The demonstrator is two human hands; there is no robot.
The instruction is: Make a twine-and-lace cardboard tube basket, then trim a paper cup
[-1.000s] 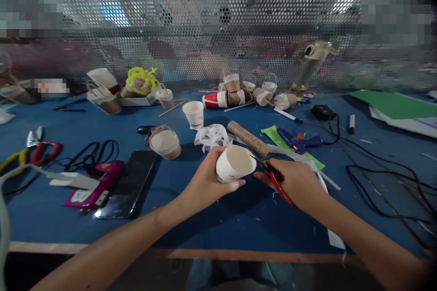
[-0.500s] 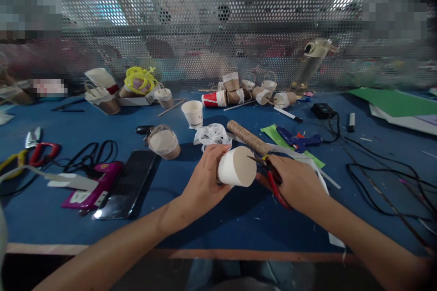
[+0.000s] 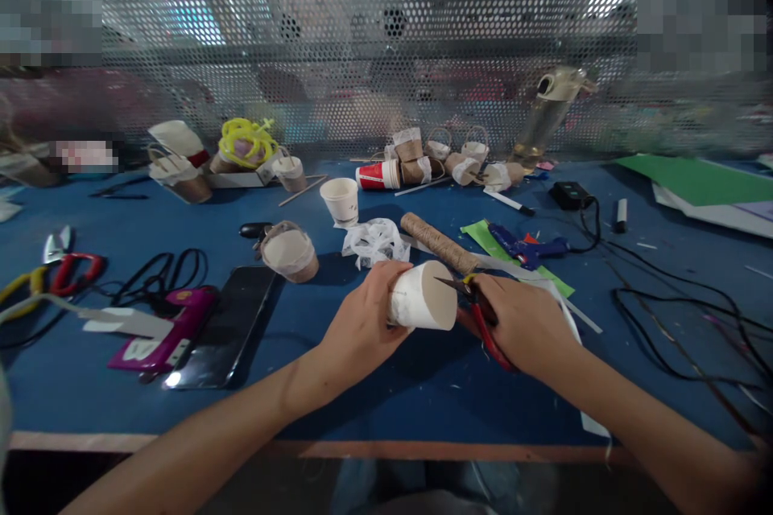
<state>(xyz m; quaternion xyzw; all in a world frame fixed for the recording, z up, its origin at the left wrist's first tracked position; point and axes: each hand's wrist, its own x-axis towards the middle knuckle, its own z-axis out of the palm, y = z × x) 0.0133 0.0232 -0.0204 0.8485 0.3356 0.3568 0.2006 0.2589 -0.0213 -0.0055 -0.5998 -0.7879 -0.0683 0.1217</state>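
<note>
My left hand is closed around a white paper cup, tipped on its side with its flat end turned to the right. In my right hand is a pair of red-handled scissors. Their dark pointed blades reach toward the cup's flat end; whether they touch it I cannot tell. Just behind the cup lie a heap of white lace ribbon and a roll of brown twine. Another white paper cup stands upright beyond the ribbon.
A small wrapped basket, a phone and a purple glue gun lie to the left. Toward the right are a blue glue gun and black cables. Several finished baskets line the back, before a perforated metal screen.
My left hand has turned the cup slightly, so more of its side and less of its flat end shows. The scissors have hardly moved.
</note>
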